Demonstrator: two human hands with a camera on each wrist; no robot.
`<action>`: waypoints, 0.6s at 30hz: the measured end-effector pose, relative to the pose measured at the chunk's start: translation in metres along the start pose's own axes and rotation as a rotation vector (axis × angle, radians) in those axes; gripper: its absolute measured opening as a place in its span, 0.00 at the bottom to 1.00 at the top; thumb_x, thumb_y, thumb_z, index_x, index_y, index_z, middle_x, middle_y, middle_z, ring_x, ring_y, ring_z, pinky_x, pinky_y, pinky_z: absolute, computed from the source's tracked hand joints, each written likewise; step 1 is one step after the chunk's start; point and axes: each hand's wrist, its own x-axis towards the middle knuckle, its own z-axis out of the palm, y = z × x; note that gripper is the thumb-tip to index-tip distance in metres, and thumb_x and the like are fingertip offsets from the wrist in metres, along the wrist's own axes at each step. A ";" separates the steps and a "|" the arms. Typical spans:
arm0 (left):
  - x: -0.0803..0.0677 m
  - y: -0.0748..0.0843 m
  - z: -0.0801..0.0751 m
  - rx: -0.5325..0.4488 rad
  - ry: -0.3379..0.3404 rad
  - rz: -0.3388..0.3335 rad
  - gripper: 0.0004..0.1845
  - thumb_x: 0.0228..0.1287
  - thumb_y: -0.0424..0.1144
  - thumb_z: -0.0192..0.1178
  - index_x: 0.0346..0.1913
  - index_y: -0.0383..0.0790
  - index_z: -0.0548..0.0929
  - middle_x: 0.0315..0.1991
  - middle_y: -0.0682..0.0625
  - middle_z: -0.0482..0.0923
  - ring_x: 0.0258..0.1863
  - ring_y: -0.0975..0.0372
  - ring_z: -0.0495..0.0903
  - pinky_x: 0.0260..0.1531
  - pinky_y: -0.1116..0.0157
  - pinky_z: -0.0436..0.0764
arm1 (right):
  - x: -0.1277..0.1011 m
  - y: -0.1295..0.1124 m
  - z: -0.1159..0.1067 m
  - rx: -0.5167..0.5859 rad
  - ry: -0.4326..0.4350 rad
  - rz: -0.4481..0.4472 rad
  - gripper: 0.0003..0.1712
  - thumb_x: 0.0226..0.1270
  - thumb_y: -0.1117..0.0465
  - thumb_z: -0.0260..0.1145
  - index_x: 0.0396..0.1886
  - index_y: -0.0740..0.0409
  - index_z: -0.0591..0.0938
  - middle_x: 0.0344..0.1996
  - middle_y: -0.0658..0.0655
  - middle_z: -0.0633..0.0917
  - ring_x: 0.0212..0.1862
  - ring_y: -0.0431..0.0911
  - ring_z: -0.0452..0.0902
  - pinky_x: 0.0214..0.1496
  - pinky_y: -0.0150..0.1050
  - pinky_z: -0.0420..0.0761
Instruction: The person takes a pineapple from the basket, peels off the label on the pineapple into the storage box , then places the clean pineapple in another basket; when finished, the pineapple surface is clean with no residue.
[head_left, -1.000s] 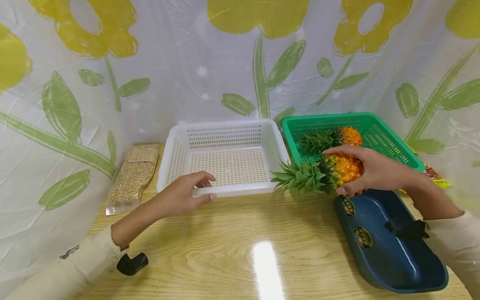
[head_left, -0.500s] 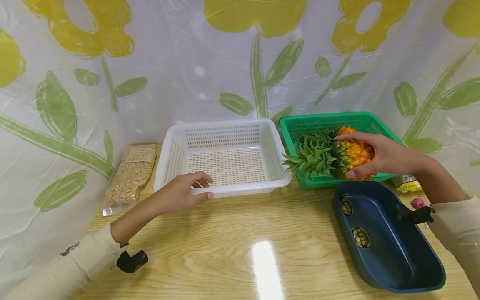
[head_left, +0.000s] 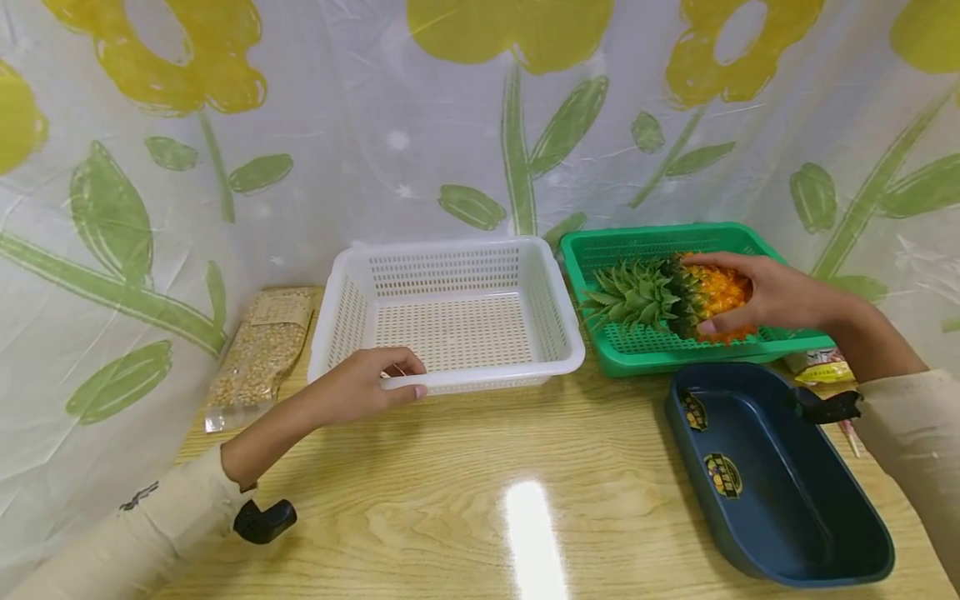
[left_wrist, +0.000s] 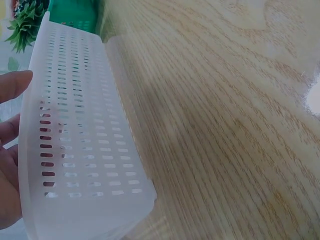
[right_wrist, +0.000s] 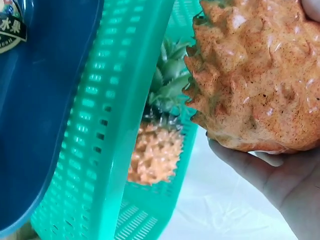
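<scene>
The right hand has its fingers and thumb curled round the orange body of a pineapple, so its grip is clamped on the fruit. The pineapple lies on its side in the hand, over the near part of the green basket, with its leafy crown pointing left toward the white basket. The right wrist view shows the fruit's rough skin resting on the palm, and past it a second pineapple lying inside the green basket's mesh wall. Whether the held fruit touches the basket floor cannot be told.

The left hand grips the near rim of the white basket, thumb along the outer edge and fingers curled over the top into the inside. In the left wrist view the fingertips show behind the slotted wall of that basket.

The two baskets stand side by side at the back of the wooden desk, just about touching. In front of the green basket sits a dark blue tray, turned at an angle, with two round stickers on its inner wall. Left of the white basket a clear bag of pale kernels lies against the flowered curtain. Small wrapped packets lie to the right of the blue tray.
</scene>
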 end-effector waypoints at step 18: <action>0.000 -0.002 0.000 0.010 -0.004 0.016 0.11 0.69 0.51 0.64 0.48 0.51 0.83 0.45 0.57 0.84 0.48 0.60 0.81 0.50 0.56 0.79 | 0.009 0.012 -0.013 -0.087 -0.061 0.022 0.42 0.66 0.59 0.71 0.76 0.51 0.62 0.54 0.59 0.76 0.43 0.43 0.80 0.40 0.38 0.82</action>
